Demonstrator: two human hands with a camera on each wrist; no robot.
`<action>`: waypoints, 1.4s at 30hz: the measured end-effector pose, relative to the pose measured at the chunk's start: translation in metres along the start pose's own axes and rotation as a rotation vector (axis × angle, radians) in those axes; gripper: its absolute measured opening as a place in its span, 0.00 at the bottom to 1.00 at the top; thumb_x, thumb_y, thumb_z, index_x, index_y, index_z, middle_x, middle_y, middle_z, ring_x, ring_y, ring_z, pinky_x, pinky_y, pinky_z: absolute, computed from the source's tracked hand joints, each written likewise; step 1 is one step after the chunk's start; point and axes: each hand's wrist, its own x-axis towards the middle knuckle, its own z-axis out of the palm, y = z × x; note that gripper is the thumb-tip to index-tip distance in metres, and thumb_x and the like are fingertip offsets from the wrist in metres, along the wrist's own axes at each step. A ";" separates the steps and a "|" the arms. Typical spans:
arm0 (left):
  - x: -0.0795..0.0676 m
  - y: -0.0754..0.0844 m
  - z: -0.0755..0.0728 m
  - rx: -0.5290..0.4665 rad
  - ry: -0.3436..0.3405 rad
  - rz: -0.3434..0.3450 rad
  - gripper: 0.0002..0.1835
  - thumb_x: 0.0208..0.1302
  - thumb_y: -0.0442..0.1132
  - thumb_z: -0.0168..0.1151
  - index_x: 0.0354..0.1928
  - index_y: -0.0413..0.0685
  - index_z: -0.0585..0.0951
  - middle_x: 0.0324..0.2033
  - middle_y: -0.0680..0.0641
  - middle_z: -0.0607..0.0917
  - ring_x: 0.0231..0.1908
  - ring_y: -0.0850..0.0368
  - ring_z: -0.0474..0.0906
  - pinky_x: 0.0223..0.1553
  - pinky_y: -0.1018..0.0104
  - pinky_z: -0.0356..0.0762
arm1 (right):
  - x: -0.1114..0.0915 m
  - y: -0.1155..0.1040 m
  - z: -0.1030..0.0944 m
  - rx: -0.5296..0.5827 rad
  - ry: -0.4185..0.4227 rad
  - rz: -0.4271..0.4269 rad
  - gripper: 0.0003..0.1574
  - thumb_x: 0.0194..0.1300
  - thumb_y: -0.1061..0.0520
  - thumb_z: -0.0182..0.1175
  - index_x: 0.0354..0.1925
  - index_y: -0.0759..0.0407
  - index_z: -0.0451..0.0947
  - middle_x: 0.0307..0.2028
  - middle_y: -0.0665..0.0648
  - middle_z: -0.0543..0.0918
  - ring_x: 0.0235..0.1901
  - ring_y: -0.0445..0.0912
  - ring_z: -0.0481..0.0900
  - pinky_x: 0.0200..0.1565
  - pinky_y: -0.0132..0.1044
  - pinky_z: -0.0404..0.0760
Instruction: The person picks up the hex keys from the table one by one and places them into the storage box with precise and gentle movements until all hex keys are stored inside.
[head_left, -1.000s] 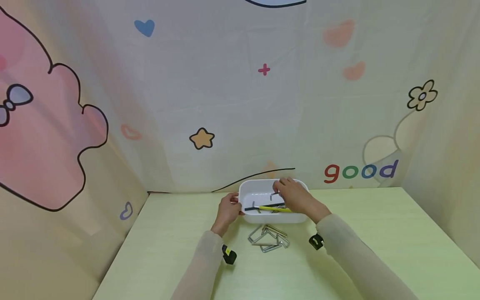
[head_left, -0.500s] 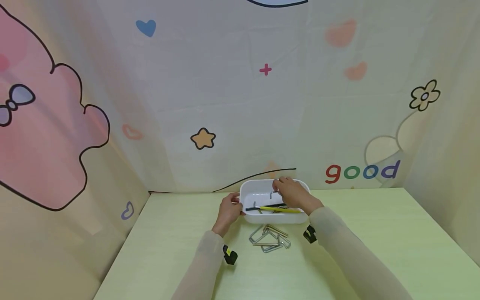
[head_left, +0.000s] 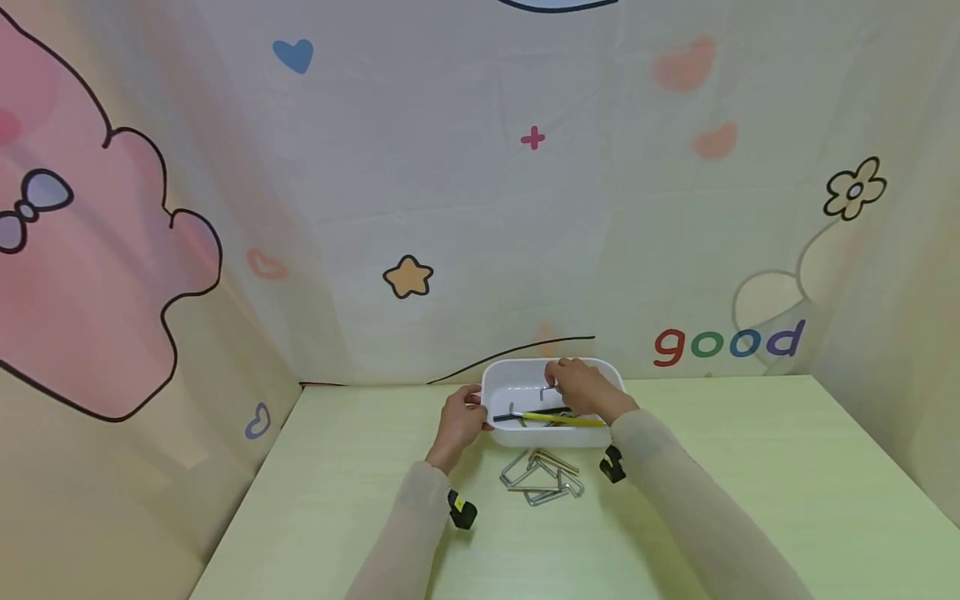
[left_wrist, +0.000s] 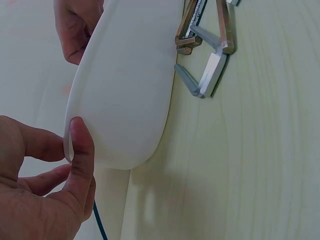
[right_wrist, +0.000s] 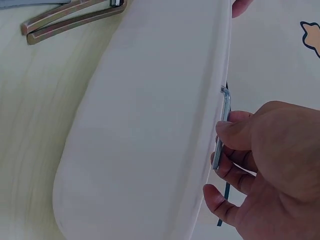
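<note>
My left hand [head_left: 459,423] pinches the left rim of a white plastic bin [head_left: 555,438] between thumb and fingers; the left wrist view has the thumb [left_wrist: 81,145] on its outer wall. Over the bin's right part, my right hand [head_left: 583,390] holds a silver hex key, its bent end pointing down. Up close in the right wrist view, thumb and fingers pinch that hex key [right_wrist: 222,137] beside the rim. Inside the bin lie a yellow stick-like thing [head_left: 562,419], a dark rod [head_left: 506,417] and some small metal pieces, partly hidden by the front wall and hand.
Several silver and bronze hex keys [head_left: 534,489] lie in a loose pile on the pale green table [head_left: 375,467], just in front of the bin. A printed cloth [head_left: 465,192] hangs behind the table's back edge, close to the bin.
My right wrist and forearm have swung a little to the left, while the right fingers stay over the bin with the hex key. The left hand keeps its hold on the rim.
</note>
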 end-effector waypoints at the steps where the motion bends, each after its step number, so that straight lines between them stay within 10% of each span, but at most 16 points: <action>1: 0.000 0.000 0.000 0.002 0.001 0.001 0.27 0.57 0.24 0.52 0.62 0.34 0.72 0.42 0.39 0.76 0.34 0.48 0.81 0.34 0.61 0.86 | 0.001 0.000 0.001 0.003 0.003 -0.007 0.08 0.69 0.65 0.55 0.44 0.55 0.73 0.40 0.55 0.77 0.42 0.51 0.75 0.45 0.48 0.77; 42: 0.000 -0.002 0.001 -0.002 0.019 0.003 0.26 0.58 0.26 0.52 0.62 0.35 0.73 0.41 0.41 0.76 0.30 0.58 0.75 0.29 0.69 0.84 | -0.056 -0.010 -0.017 0.043 0.249 -0.030 0.18 0.65 0.58 0.63 0.53 0.55 0.76 0.49 0.58 0.78 0.51 0.55 0.74 0.51 0.57 0.76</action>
